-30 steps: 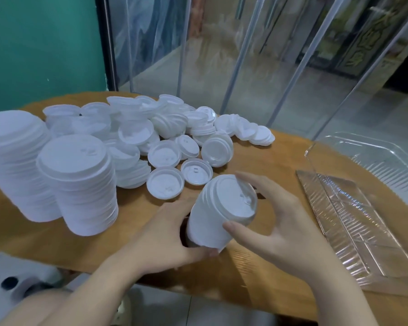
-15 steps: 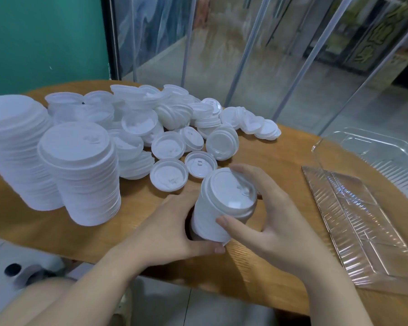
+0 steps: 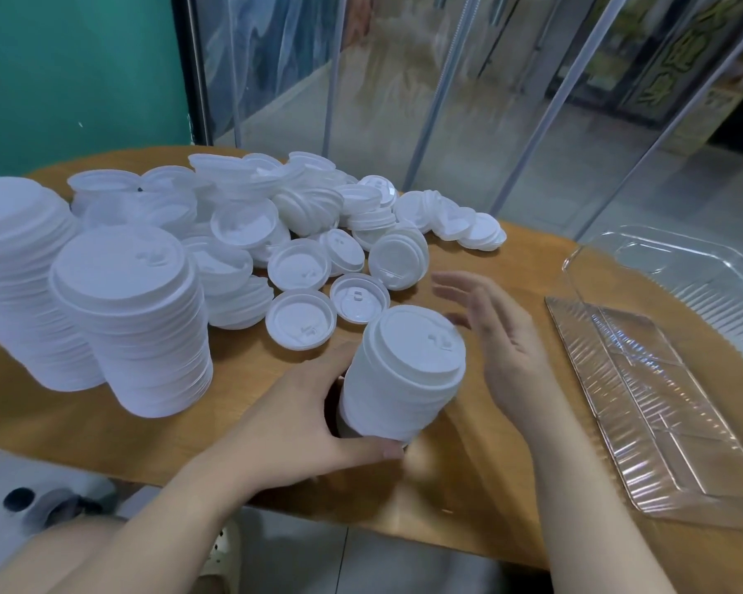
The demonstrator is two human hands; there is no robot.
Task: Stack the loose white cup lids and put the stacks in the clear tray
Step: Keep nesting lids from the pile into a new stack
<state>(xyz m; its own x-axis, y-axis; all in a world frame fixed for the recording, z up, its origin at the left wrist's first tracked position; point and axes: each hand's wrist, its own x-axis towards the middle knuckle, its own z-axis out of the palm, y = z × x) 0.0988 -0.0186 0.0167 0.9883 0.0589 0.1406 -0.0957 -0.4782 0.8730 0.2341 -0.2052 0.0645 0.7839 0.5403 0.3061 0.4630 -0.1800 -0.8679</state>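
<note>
Head view: lid stack (image 3: 402, 375) within left-hand fingers (image 3: 387, 451), right hand (image 3: 500, 336) apart.

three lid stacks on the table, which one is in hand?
The small stack nearest the clear tray: the left hand grips its side. The two taller stacks at left stand untouched.

A stack of lids (image 3: 400, 375) stands tilted near the front edge of a wooden table (image 3: 104, 426), the left hand (image 3: 301, 418) wrapped round its base, thumb across the near side. The right hand (image 3: 502, 336), fingers spread, is just right of the stack, apart from it. Beyond the fingertips lie loose lids (image 3: 301, 267) in a heap. Two tall stacks (image 3: 138, 319) stand left of the left hand. A clear tray (image 3: 661, 405) lies right of the right hand.
</note>
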